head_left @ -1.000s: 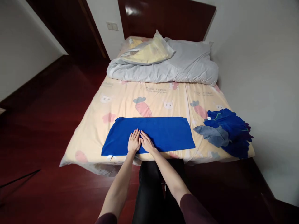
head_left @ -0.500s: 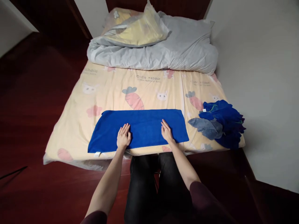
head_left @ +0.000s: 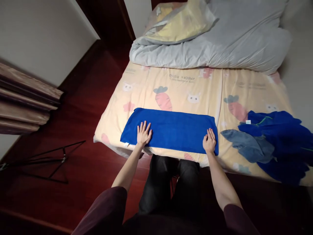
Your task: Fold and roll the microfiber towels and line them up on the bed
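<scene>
A blue cloth, long and narrow like a folded towel, lies flat along the near edge of the bed. Toward its left end my left hand rests palm down with the fingers spread. My right hand lies on the cloth near its right end, fingers stretched out and close together. A small white tag sticks out at the cloth's near left corner. Neither hand grips anything.
Right of the cloth is a heap of crumpled blue cloths with a grey-blue cloth on it. A rolled grey quilt lies at the back. Black stand legs and a curtain are at left.
My hands have moved apart along the cloth, the left toward its left end and the right toward its right end. The view has turned left, bringing the curtain and stand in.
</scene>
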A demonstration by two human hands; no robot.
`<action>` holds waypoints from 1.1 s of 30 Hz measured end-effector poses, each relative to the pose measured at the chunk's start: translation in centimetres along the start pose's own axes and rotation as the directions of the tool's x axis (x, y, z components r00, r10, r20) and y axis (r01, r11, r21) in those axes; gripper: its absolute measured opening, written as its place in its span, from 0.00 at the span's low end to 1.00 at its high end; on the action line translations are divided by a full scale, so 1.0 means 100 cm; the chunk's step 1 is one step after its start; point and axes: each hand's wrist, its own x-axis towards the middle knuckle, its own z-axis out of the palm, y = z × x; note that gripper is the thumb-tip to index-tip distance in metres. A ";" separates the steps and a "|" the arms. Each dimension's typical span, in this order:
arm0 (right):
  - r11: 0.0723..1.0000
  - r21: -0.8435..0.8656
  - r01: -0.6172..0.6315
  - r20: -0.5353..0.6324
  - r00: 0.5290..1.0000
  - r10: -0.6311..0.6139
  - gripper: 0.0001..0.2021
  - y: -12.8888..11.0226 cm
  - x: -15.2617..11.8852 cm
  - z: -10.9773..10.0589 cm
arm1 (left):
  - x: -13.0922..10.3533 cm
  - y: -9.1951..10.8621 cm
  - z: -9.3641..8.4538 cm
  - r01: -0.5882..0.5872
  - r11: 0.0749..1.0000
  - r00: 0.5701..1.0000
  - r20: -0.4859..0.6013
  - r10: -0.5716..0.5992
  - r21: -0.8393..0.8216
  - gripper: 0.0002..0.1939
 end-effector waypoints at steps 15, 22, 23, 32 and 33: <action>0.998 0.041 -0.056 0.018 0.998 0.055 0.26 -0.006 0.002 0.001 | 0.104 -0.100 -0.076 0.306 0.951 0.935 -0.176 -0.308 -0.035 0.24; 1.000 -0.005 0.009 -0.055 0.998 -0.009 0.24 0.000 0.002 0.006 | 0.177 -0.116 -0.095 0.153 0.986 0.962 0.237 -0.133 -0.068 0.19; 1.000 -0.009 0.013 -0.056 0.998 -0.014 0.24 0.000 0.002 0.006 | 0.181 -0.117 -0.095 0.148 0.987 0.961 0.245 -0.128 -0.065 0.19; 1.000 -0.023 -0.011 -0.034 0.999 0.010 0.25 -0.001 0.002 0.005 | 0.185 -0.103 -0.080 0.169 0.981 0.978 -0.137 -0.155 0.093 0.22; 1.000 -0.022 -0.009 -0.032 0.999 0.008 0.25 -0.001 0.002 0.005 | 0.176 -0.093 -0.075 0.115 0.988 0.982 -0.164 -0.096 0.107 0.23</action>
